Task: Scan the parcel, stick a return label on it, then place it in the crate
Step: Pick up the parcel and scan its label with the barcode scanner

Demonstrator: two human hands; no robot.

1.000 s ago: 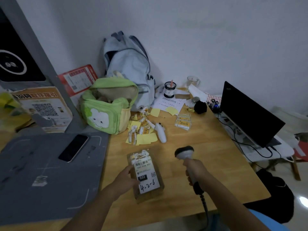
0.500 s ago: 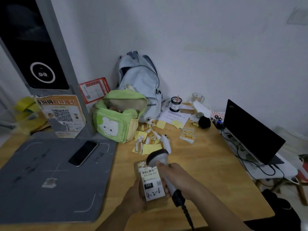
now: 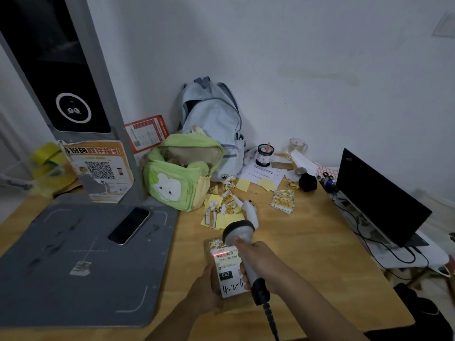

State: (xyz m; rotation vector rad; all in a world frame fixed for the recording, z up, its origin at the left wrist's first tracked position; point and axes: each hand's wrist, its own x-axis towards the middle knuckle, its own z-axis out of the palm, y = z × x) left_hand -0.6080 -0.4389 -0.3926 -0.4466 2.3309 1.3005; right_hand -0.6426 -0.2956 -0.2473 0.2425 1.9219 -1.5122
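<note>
A small brown parcel [image 3: 227, 273] with a white shipping label marked "032" and "4-2-6" lies on the wooden table near its front. My left hand [image 3: 204, 290] grips the parcel's left side. My right hand [image 3: 256, 258] is closed around a grey handheld barcode scanner [image 3: 238, 233], whose head hangs just above the parcel's top end. A red scan line glows across the barcode on the label. Yellow return labels [image 3: 282, 202] lie in a small stack further back on the table. No crate is in view.
A grey scale mat [image 3: 61, 262] with a phone [image 3: 129, 225] fills the left. A green bag [image 3: 179, 178], a pale backpack [image 3: 211, 121] and scattered yellow label scraps [image 3: 216, 212] sit behind. A white handheld device [image 3: 251, 212] lies by the scraps. A laptop [image 3: 376, 195] with cables stands right.
My right hand has swung the scanner from the right over the parcel's top end, and the red scan line is now lit on the barcode. My left hand still holds the parcel.
</note>
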